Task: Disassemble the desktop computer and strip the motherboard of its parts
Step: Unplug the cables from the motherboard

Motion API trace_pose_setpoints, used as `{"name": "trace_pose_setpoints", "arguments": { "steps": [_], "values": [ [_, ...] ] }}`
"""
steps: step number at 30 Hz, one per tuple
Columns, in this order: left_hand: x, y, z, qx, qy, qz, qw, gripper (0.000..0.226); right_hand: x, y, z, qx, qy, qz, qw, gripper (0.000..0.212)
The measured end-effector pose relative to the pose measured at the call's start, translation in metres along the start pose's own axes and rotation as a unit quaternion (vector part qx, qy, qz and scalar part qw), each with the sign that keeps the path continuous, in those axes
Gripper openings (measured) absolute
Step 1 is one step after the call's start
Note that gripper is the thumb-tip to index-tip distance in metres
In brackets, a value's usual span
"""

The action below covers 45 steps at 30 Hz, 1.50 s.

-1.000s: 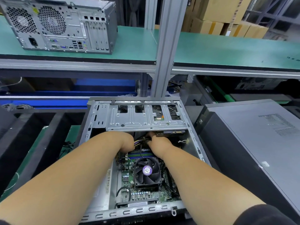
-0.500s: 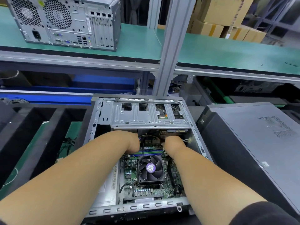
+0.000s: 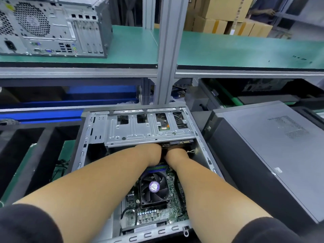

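Reaching deeper, hands [image 3: 168, 153] under drive cage [image 3: 149, 130]

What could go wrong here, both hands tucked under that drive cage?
1. Fingers of the left hand and right hand are hidden beneath the grey sheet-metal drive cage; its edge might cut them.
2. Pulling blind could yank cables or strain the green motherboard.
3. Forearms might knock the black CPU fan.

An electronics teardown workshop on a factory floor. A green-matted counter [image 3: 245, 51] on grey aluminium framing [image 3: 168, 50] carries a desktop tower [image 3: 52, 28]; an opened computer case [image 3: 140, 130] lies below, another closed tower [image 3: 273, 155] beside it, and cardboard boxes [image 3: 226, 16] are stacked behind.
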<state>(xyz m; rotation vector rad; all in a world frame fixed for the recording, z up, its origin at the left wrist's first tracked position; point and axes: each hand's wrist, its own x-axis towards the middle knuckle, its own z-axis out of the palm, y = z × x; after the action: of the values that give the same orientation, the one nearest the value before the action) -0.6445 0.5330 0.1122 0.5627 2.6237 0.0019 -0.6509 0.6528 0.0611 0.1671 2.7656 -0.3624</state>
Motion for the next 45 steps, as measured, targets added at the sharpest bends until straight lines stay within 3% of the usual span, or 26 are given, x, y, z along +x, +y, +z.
{"name": "trace_pose_setpoints", "arguments": {
  "steps": [6,14,17,27,32,36,38,40,45],
  "values": [
    [0.029,-0.011,0.018,-0.103,0.047,-0.067,0.991,0.029,0.003,0.001,-0.001,-0.029,-0.008,-0.026,0.999,0.039],
    [0.031,-0.019,0.024,-0.155,0.079,-0.059,0.983,0.029,-0.003,0.001,-0.002,-0.050,0.013,-0.036,0.998,0.031],
    [0.027,-0.016,0.023,-0.137,0.108,-0.046,0.984,0.014,-0.007,0.002,-0.002,-0.045,0.024,-0.052,0.997,0.031],
    [0.017,-0.008,0.020,-0.127,0.152,-0.005,0.980,0.008,-0.012,0.009,0.003,0.012,0.047,-0.039,0.998,0.032],
    [0.021,-0.008,0.020,-0.093,0.144,0.012,0.985,0.020,-0.012,0.012,0.004,-0.020,0.032,-0.057,0.998,0.034],
    [0.021,-0.008,0.019,-0.080,0.073,-0.018,0.994,0.014,-0.010,0.013,0.003,-0.064,0.022,-0.065,0.996,0.032],
    [0.023,-0.004,0.019,-0.103,0.076,-0.034,0.991,0.013,-0.009,0.014,0.003,-0.050,0.026,-0.056,0.997,0.028],
    [0.026,0.000,0.019,-0.123,0.101,-0.041,0.986,0.027,-0.010,0.014,0.003,-0.039,0.032,-0.052,0.997,0.026],
    [0.023,0.000,0.018,-0.088,0.112,-0.032,0.989,0.032,-0.011,0.016,0.004,-0.059,0.054,-0.079,0.994,0.023]
  ]
}}
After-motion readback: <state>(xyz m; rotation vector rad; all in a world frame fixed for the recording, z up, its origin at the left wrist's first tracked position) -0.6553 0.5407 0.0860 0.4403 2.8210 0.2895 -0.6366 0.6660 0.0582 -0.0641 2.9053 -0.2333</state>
